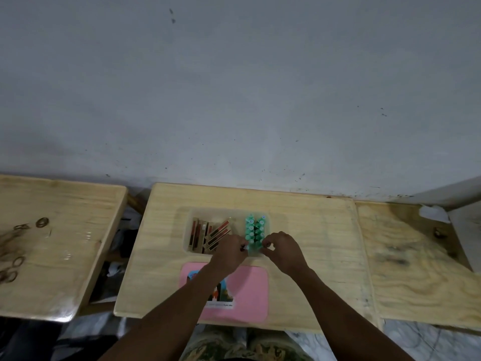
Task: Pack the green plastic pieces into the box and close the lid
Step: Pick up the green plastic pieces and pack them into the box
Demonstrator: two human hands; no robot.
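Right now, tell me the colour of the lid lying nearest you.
Pink lid, with a picture label; head view.

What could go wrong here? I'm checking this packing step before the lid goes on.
The green pieces stand tall in two tight rows in the clear box; both hands, left hand and right hand, pinch at the near end, so a nudge might topple them. If they stand above the rim, the pink lid may not close.

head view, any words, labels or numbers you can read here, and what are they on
None can be read with certainty.
White strip on the pink lid: a printed line, too blurred; it may end in "5 pcs".
Round caps of the green plastic pieces: small marks, too small to read.
Brown-and-red sticks in the box: no legible print.
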